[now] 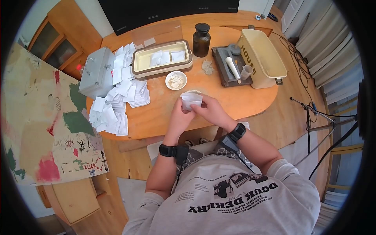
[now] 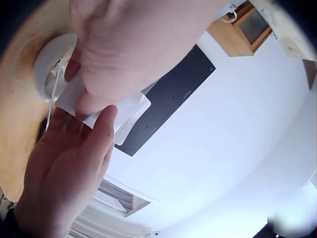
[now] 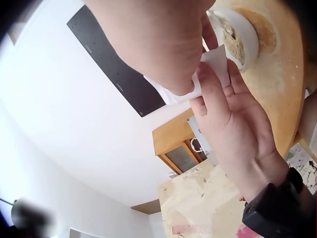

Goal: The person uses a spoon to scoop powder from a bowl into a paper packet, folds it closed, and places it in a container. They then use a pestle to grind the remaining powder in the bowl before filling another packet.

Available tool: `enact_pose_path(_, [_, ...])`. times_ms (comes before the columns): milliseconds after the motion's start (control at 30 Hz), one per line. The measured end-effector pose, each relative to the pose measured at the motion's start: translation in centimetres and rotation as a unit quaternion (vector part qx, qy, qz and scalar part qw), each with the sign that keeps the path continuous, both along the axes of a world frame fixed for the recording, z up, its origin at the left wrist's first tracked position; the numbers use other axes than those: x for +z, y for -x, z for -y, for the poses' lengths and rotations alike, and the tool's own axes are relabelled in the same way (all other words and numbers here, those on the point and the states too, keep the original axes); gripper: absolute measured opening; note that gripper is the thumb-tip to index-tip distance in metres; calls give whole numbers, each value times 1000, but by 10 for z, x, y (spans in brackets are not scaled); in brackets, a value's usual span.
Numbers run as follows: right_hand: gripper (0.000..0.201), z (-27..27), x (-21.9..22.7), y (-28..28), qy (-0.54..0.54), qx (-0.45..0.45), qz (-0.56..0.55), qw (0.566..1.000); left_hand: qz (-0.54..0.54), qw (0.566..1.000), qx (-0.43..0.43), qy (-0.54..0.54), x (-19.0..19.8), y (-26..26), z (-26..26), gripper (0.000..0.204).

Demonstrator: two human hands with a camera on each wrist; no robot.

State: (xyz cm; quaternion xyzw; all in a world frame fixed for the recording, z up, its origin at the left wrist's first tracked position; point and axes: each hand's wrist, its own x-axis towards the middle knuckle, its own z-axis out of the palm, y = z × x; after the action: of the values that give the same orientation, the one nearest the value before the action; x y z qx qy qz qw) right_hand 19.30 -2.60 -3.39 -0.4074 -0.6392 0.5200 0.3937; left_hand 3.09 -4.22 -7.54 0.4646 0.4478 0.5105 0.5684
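A small folded white paper packet (image 1: 192, 100) is held between both hands close over the table's near edge. My left hand (image 1: 181, 119) pinches its left side between thumb and fingers. From the other side my right hand (image 1: 214, 111) grips it, with the thumb lying across the paper (image 2: 130, 111). Right behind the packet stands a white bowl (image 2: 40, 63) with pale, crumbly stuff inside, mostly covered by the hands in the head view. A second white bowl (image 1: 183, 74) holding similar pale powder sits farther back. What the packet contains is hidden.
Piles of white packets (image 1: 117, 105) lie at the left beside a grey metal case (image 1: 96, 72). Behind the bowls is a cream tray (image 1: 137, 70) with more packets. A dark jar (image 1: 201, 43), a black tray (image 1: 224, 74) with a white pestle, and a cream bin (image 1: 279, 64) stand right.
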Motion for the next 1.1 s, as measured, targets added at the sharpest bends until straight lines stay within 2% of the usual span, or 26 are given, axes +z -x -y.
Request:
enact_pose_path(133, [36,-5,-7,-9,-48,19,37,998,-28,1000,-2,-9,-7,2,-1,41])
enact_pose_path(200, [36,-5,-5,-10,-36,38,-2,999,-21,1000,1,-12,-6,2,-1,41])
enact_pose_path(333, [36,-6,-8,-10,-21,7,-30,999,-52,999,-4,-9,-4,3,0,40])
enact_pose_path(500, [31,-10,-6,-11,-9,-4,8,1000,-88,996,-11,1,-7,5,0,34])
enact_pose_path(567, [29,-10,-1,-12,-36,5,23,999,-7,999,-26,24,4,3,3,27])
enact_pose_path(767, [24,-12,8,-20,-126,48,94,986,57,988,-55,131,8,16,3,30])
enact_pose_path(1100, [17,-10,7,-16,-146,33,128,980,69,990,-62,111,22,19,4,33])
